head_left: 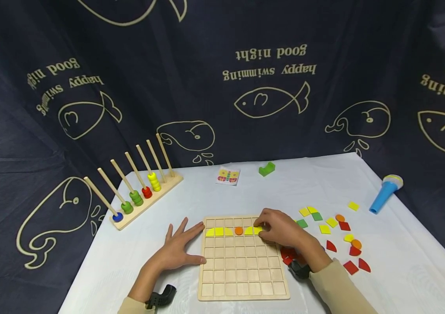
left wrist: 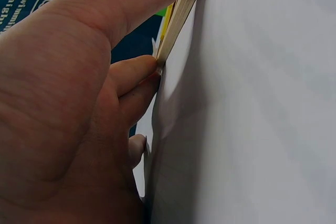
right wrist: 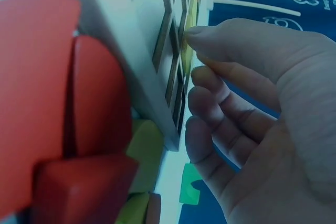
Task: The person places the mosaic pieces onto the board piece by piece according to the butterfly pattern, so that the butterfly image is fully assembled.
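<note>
A wooden grid board point(head_left: 242, 276) lies on the white table. In its second row sit a yellow quarter-circle point(head_left: 210, 232), a yellow square point(head_left: 219, 231), another yellow quarter-circle point(head_left: 228, 232), an orange disc point(head_left: 239, 230) and a further yellow quarter-circle point(head_left: 248, 231). My right hand point(head_left: 283, 229) pinches a yellow piece point(head_left: 258, 230) at the right of this row, thumb and index finger at its edges; its full shape is partly covered. Spread fingers and thumb of my left hand point(head_left: 177, 249) touch the board's left edge, as the left wrist view also shows.
Loose red, yellow, green and orange pieces point(head_left: 333, 223) lie right of the board, several under my right wrist. A bead-and-peg counting frame point(head_left: 144, 203) stands at left. Behind are a picture card point(head_left: 228, 175) and a green block point(head_left: 267, 169); a blue toy microphone point(head_left: 385, 194) lies far right.
</note>
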A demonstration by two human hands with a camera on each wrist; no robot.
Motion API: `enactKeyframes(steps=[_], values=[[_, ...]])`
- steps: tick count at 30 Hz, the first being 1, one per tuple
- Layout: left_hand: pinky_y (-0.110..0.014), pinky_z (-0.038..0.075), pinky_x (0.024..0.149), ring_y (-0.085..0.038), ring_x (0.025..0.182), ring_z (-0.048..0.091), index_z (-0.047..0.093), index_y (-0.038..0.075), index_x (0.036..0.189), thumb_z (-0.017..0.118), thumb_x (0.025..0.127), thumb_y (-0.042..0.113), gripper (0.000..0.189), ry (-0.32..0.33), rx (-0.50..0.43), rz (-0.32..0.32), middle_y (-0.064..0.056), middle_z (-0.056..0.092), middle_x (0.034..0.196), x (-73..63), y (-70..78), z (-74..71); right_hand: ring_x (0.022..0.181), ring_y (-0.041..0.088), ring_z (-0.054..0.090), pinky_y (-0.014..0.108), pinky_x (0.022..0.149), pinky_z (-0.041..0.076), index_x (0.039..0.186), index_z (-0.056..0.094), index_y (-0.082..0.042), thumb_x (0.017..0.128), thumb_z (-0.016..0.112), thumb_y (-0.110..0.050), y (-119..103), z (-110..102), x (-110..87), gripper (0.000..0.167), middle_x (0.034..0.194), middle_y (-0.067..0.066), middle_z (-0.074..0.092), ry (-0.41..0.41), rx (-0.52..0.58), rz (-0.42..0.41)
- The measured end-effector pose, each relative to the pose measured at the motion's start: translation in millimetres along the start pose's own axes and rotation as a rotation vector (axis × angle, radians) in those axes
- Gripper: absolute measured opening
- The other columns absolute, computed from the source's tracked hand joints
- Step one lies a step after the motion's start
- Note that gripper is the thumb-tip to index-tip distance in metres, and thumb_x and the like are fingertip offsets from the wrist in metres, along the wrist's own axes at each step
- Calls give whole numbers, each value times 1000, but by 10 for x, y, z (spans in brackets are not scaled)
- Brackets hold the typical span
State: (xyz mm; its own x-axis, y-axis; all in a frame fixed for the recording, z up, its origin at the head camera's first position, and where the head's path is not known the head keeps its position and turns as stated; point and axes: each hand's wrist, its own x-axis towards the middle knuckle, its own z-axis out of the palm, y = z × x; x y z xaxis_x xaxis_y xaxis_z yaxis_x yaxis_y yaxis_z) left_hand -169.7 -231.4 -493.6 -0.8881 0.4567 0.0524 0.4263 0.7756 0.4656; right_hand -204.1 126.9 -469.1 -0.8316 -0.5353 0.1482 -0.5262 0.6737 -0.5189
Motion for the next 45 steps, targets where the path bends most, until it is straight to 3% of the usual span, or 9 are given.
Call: enactKeyframes(steps=[8, 16, 25, 34, 45], values=[[-64, -10, 106, -32, 145, 6, 40, 23, 149, 73, 66, 68, 100, -10, -7, -12, 9, 35, 152, 7, 23, -10, 80, 10, 54, 31, 74, 48, 99, 74, -15, 78, 74, -14, 13, -22, -16, 21, 92, -7, 61, 22, -2, 9], [-64, -10, 106, -33, 145, 6, 40, 24, 149, 74, 66, 66, 99, -7, -12, -9, 9, 35, 151, 5, 21, -20, 75, 9, 53, 28, 69, 48, 99, 75, -14, 80, 73, -12, 90, -112, -95, 19, 87, -8, 61, 49, 3, 49], [-64, -10, 107, -32, 145, 6, 39, 24, 149, 75, 66, 66, 100, -14, -7, -17, 9, 35, 152, 5, 28, -24, 73, 11, 52, 25, 66, 48, 101, 75, -14, 81, 72, -10, 190, -227, -253, 20, 83, -12, 57, 22, 1, 136], [-64, -10, 106, -34, 144, 6, 41, 21, 148, 74, 66, 67, 100, -10, -27, -18, 7, 36, 151, -10, 22, -29, 80, 13, 51, 31, 76, 49, 100, 73, -17, 77, 71, -7, 239, -251, -363, 25, 90, -11, 60, -55, 24, 241], [-64, -10, 106, -34, 144, 6, 40, 22, 148, 74, 66, 67, 100, -11, -20, -12, 7, 36, 151, -6, 17, -19, 82, 13, 50, 30, 73, 48, 101, 71, -20, 76, 82, -23, 259, -257, -466, 27, 91, -10, 57, -81, 25, 195]])
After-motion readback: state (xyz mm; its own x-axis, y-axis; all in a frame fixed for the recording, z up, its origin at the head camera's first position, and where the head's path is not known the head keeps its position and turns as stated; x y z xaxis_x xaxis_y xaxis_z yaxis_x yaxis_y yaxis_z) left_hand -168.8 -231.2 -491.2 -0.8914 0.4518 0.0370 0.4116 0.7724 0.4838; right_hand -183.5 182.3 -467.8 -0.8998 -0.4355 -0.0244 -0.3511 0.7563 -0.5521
